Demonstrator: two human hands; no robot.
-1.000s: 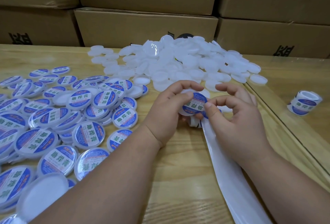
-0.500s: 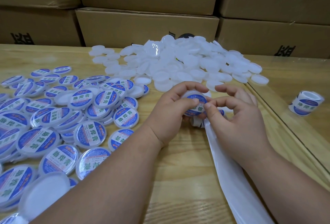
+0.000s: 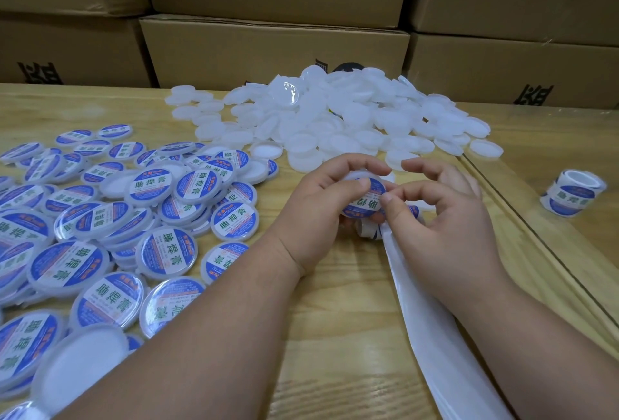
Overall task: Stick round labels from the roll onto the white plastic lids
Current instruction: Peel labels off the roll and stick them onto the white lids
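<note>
The lid (image 3: 363, 197) at frame centre is half covered — the left hand (image 3: 318, 215) wraps its left side, the right hand's (image 3: 445, 215) thumb overlaps its right edge. Beneath the hands the label roll (image 3: 370, 230) shows only as a sliver. The backing strip (image 3: 435, 336) runs out at the bottom edge. A dark round object (image 3: 348, 67) behind the bare lid heap (image 3: 335, 118) is mostly buried — unidentifiable. Labelled lids (image 3: 100, 235) are cropped at the left edge.

Head-worn view, forward and down (close) over the table (image 3: 335, 336).
</note>
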